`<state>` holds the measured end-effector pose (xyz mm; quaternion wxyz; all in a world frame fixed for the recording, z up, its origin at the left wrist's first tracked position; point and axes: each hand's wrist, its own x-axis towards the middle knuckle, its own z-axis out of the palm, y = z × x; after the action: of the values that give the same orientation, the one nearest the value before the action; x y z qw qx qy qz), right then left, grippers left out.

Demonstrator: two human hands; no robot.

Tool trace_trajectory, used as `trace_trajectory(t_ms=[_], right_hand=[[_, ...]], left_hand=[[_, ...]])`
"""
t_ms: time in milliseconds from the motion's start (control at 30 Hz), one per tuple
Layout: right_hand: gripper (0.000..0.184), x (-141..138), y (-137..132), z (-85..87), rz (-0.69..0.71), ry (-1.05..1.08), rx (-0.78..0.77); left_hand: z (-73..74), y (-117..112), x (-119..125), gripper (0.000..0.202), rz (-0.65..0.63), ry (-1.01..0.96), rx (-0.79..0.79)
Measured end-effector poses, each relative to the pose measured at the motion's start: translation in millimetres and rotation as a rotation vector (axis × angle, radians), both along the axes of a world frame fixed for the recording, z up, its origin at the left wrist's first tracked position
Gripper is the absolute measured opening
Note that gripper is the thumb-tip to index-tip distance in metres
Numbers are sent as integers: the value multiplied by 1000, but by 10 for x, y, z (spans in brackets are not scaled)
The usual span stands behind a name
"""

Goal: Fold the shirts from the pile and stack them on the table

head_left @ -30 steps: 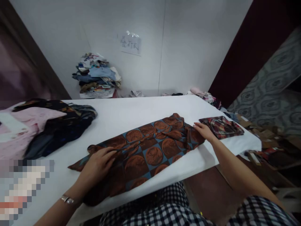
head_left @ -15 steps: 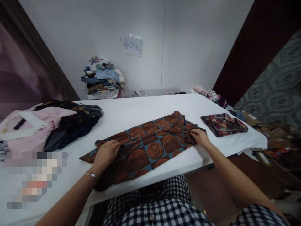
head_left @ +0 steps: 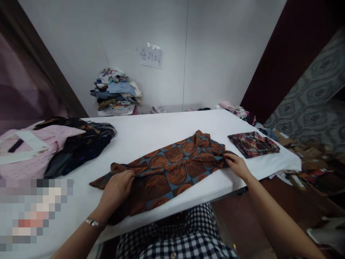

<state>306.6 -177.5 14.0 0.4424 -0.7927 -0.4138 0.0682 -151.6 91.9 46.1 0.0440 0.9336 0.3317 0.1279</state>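
Note:
A brown shirt (head_left: 175, 169) with round orange-brown motifs and blue patches lies spread across the white table (head_left: 151, 131), creased along its middle. My left hand (head_left: 118, 187) is closed on the shirt's left part, fingers bunched over a fold of cloth. At the other end my right hand (head_left: 237, 164) pinches the edge of the shirt near its right side. The fabric between both hands looks drawn out lengthwise. Just beyond my right hand lies a folded plaid shirt (head_left: 253, 144) in dark red, black and cream.
Loose garments, including a pink shirt (head_left: 58, 138) and dark ones (head_left: 81, 158), heap at the table's left. A tall clothes pile (head_left: 115, 91) stands by the back wall under a paper sign (head_left: 151, 57). Cardboard boxes (head_left: 312, 158) crowd the floor at right.
My right hand has shifted slightly outward to the right with the shirt's edge, and the crease between the hands looks straighter. My left hand stays on the cloth.

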Motion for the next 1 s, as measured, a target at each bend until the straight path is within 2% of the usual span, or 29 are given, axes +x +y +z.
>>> trace_trajectory(t_ms=[100, 200, 300, 433, 533, 633, 800, 900, 1000], right_hand=[[43, -15, -34, 20, 92, 95, -21], [42, 44, 101, 145, 29, 79, 23], [37, 135, 474, 319, -51, 9, 49], [31, 206, 1167, 470, -145, -172, -188], [27, 208, 1604, 451, -161, -216, -325], [25, 233, 1854, 361, -191, -200, -422], [30, 402, 1886, 235, -262, -177, -513], [29, 493, 1773, 172, -302, -180, -522], [26, 536, 1658, 114, -279, -171, -512]], left_hand=[[30, -62, -28, 34, -21, 41, -92], [38, -82, -38, 37, -36, -10, -145], [60, 6, -8, 39, 12, -108, -75], [62, 250, 76, 39, 79, -107, 47], [-1, 411, 125, 46, 190, -11, 94], [-61, 485, 143, 50, 284, 113, 81], [-40, 497, 91, 41, 346, 272, 44], [-30, 508, 21, 38, 366, 269, -12], [-52, 525, -27, 39, 375, 225, -16]])
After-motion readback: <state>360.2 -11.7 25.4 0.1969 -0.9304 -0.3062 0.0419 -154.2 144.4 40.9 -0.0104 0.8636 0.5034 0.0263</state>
